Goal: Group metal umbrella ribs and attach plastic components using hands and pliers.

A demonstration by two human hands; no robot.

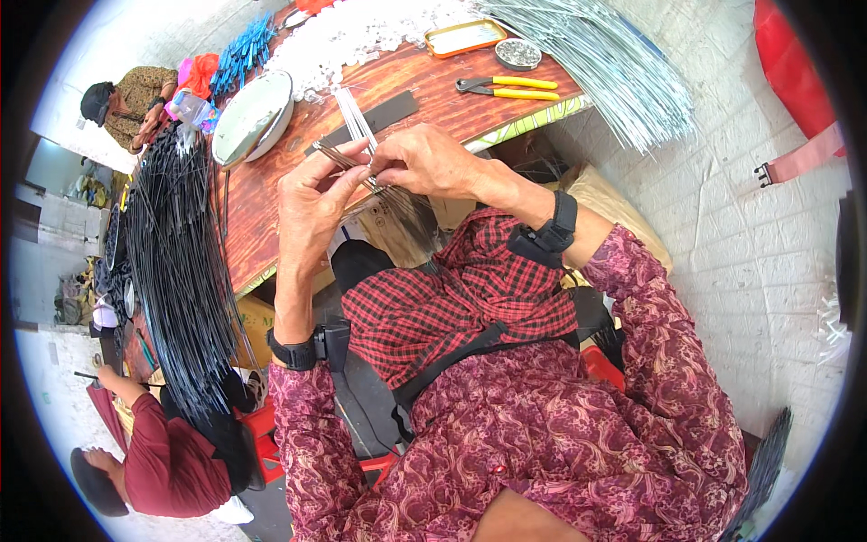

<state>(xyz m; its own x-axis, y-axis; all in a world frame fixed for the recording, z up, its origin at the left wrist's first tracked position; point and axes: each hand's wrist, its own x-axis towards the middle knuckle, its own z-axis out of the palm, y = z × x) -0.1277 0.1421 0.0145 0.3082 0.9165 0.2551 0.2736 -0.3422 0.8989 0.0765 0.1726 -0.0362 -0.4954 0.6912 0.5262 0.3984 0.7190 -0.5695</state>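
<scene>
Both my hands meet over the near edge of the wooden table (262, 212). My left hand (310, 203) is closed, thumb and fingers pinching a bundle of thin wires (405, 206). Against it my right hand (433, 163) is closed too, its fingertips pressed on the same bundle. Some wire ends stick out past my left fingers, and the other ends hang down toward my lap. Pale strands (349, 107) reach onto the table beyond my hands, beside a dark flat strip (394, 109). My fingers hide the point where the wires are gripped.
Yellow-handled cutters (526, 93), a round tin of small metal pieces (518, 54) and a pile of clear pieces (361, 36) lie on the table. A white bowl (287, 95) stands left. Long black wires (181, 253) drape leftward; silver ones (623, 81) overhang right. Two people work at left.
</scene>
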